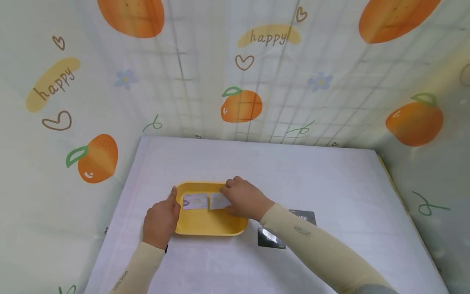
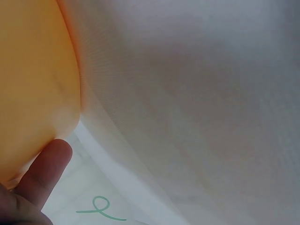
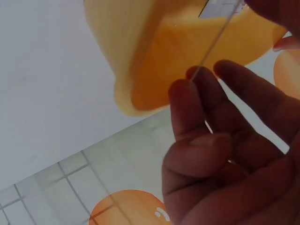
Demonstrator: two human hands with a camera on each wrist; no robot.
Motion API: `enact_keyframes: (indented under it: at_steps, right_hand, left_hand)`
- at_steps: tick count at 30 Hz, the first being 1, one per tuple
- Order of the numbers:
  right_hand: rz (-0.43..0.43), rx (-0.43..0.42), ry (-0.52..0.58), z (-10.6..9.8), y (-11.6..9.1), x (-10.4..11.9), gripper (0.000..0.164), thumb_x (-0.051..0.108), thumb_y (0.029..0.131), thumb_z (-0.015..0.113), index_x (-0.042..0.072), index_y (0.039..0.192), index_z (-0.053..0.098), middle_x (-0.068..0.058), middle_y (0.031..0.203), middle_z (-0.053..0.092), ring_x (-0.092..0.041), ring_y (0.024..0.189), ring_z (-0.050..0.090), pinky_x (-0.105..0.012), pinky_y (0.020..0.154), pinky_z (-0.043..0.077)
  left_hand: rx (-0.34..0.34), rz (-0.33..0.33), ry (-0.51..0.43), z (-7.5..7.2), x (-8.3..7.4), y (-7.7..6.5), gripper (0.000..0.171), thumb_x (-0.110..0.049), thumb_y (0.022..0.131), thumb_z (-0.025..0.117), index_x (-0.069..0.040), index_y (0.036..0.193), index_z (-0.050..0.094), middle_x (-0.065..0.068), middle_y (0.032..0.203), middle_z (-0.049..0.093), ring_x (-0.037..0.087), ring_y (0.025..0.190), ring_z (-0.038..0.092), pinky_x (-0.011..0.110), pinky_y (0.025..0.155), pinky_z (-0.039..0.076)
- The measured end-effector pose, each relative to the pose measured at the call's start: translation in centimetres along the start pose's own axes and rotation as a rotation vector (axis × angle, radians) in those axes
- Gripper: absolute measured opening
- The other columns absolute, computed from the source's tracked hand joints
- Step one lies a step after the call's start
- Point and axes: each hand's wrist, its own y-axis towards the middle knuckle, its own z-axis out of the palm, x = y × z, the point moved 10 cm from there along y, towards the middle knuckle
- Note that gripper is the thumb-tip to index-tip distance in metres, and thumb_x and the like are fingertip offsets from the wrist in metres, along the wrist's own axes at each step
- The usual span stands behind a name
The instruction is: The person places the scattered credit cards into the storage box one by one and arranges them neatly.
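On the left, the left hand (image 1: pixel 160 222) is seen resting against the left outer wall of the yellow tray (image 1: pixel 205 228), thumb up along the rim near the far-left corner; fingers look curled round the tray's edge, so the tray is gripped w/ that hand. In the left wrist view only a fingertip is shown against the tray's orange-yellow wall (image 2: pixel 33 84), white tabletop (image 2: pixel 197 93) beyond. The tray sits on the white table (image 1: pixel 330 192), approx. centre-front. Inside it, a white card (image 1: pixel 195 201) lies flat in the far-left part. Just right of it, a second white card (image 1: pixel 217 201) is pinched by the right hand (image 1: pixel 245 200), which is placed over the tray's far-right part; in the right wrist view that card (image 3: pixel 213 44) is seen edge-on, held between fingertips (image 3: pixel 185 101) and thumb above the tray's inside. Whether the card touches the tray floor cannot be told. Further right, on the table beside the tray's near-right corner, two black cards are partly hidden by the right forearm: one (image 1: pixel 269 239) at the front, one marked "Vip" (image 1: pixel 305 215) behind it.
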Motion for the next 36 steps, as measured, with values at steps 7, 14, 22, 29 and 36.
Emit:
enact_keyframes:
  at_steps: [7, 14, 22, 29, 36]
  right_hand:
    - [-0.007, 0.062, -0.007, 1.1, 0.5, 0.1, 0.038, 0.033, 0.086, 0.09, 0.015, 0.117, 0.078, 0.003, 0.102, 0.065, -0.019, 0.087, 0.05, -0.029, 0.08, 0.05]
    - [-0.05, 0.083, -0.065, 1.7, 1.0, 0.8, 0.029, 0.034, 0.089, 0.087, 0.021, 0.113, 0.081, 0.003, 0.101, 0.072, -0.021, 0.084, 0.049, -0.031, 0.076, 0.047]
    - [-0.057, 0.1, -0.142, 2.1, 1.3, 1.3, 0.026, 0.033, 0.091, 0.083, 0.024, 0.115, 0.081, 0.002, 0.099, 0.073, -0.022, 0.086, 0.052, -0.034, 0.077, 0.05]
    - [-0.06, 0.117, -0.223, 2.2, 1.4, 1.5, 0.026, 0.032, 0.091, 0.084, 0.025, 0.115, 0.078, 0.001, 0.096, 0.071, -0.022, 0.084, 0.057, -0.035, 0.072, 0.052]
    - [-0.065, 0.099, -0.276, 2.0, 1.5, 1.8, 0.024, 0.028, 0.092, 0.083, 0.023, 0.115, 0.079, -0.001, 0.094, 0.072, -0.022, 0.076, 0.057, -0.034, 0.066, 0.053]
  left_hand:
    - [0.024, -0.043, -0.015, 0.1, 0.1, -0.1, 0.053, -0.018, 0.105, 0.064, -0.014, 0.156, 0.052, -0.001, 0.052, 0.039, 0.016, 0.043, 0.034, 0.032, 0.043, 0.033]
    - [0.018, -0.057, -0.025, 0.3, 0.3, -0.3, 0.053, -0.018, 0.104, 0.064, -0.015, 0.156, 0.053, -0.001, 0.052, 0.039, 0.017, 0.043, 0.035, 0.032, 0.043, 0.033]
    - [0.011, -0.034, -0.003, 0.3, 0.1, 0.0, 0.054, -0.018, 0.103, 0.067, -0.014, 0.155, 0.053, -0.001, 0.053, 0.039, 0.017, 0.044, 0.036, 0.032, 0.044, 0.034]
    - [0.016, -0.042, -0.005, 0.2, 0.0, 0.0, 0.053, -0.018, 0.104, 0.067, -0.014, 0.155, 0.053, -0.002, 0.053, 0.038, 0.016, 0.044, 0.035, 0.03, 0.044, 0.033]
    - [0.029, -0.045, -0.014, 0.2, -0.2, 0.1, 0.054, -0.018, 0.104, 0.067, -0.013, 0.155, 0.052, -0.002, 0.053, 0.039, 0.017, 0.045, 0.036, 0.031, 0.046, 0.035]
